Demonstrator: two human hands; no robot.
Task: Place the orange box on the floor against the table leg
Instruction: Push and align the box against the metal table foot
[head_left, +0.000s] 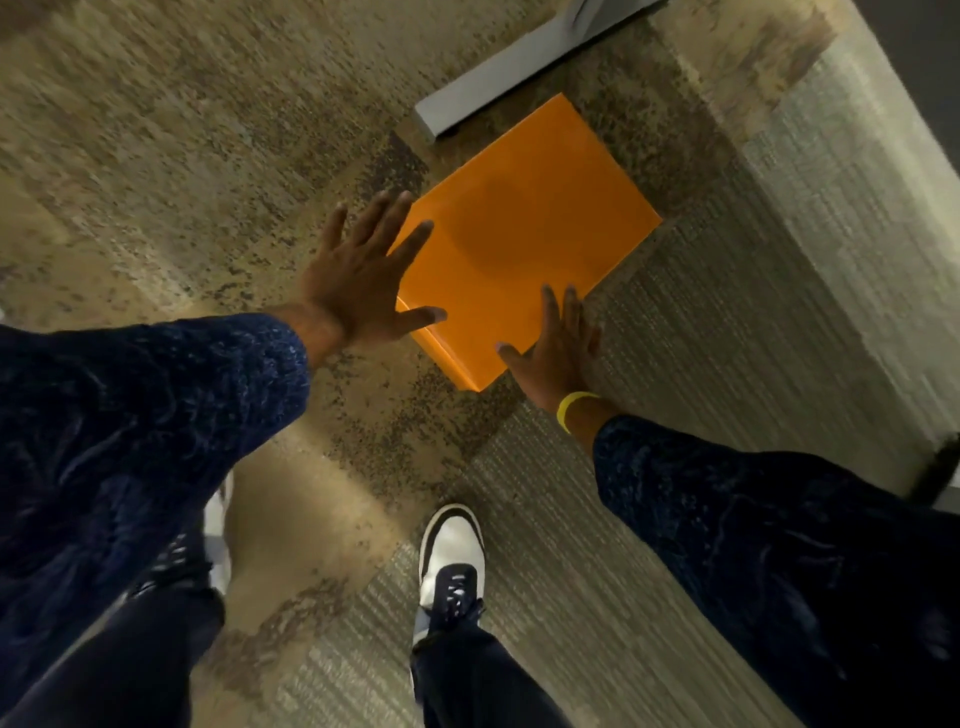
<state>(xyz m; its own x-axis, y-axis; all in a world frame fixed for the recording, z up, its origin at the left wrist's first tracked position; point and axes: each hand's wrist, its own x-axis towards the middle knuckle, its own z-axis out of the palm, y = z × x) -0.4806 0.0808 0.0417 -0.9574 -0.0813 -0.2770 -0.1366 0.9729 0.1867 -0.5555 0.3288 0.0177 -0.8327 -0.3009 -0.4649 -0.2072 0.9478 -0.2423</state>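
The orange box (524, 234) is a flat square box lying on the carpet, its far corner close beside the grey foot of the table leg (498, 78). My left hand (363, 280) hovers over the box's left edge with fingers spread, holding nothing. My right hand (558, 348) is at the box's near right edge, fingers stretched out flat along it, not gripping. A yellow band sits on my right wrist. Whether the box touches the leg I cannot tell.
Patterned brown and grey carpet (208, 156) covers the floor. My right shoe (452, 556) stands just short of the box, my left shoe (218, 535) partly hidden under my sleeve. A dark object (940, 467) sits at the right edge.
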